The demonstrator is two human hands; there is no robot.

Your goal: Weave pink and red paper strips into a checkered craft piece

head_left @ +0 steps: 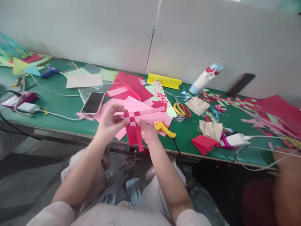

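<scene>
My left hand and my right hand hold a woven piece of red and pink paper strips above the front edge of the green table. The left hand's fingers pinch the woven corner at its left side. Under the piece, the right hand grips the hanging red strips. Light pink strips stick out to the right, and red ones hang down. A yellow hot glue gun lies on the table just right of my right hand.
A phone lies left of the hands, with pink and red sheets behind. Scissors, a white bottle, folded red paper, a white charger with cables and paper scraps lie to the right. Another person's arm is at the right edge.
</scene>
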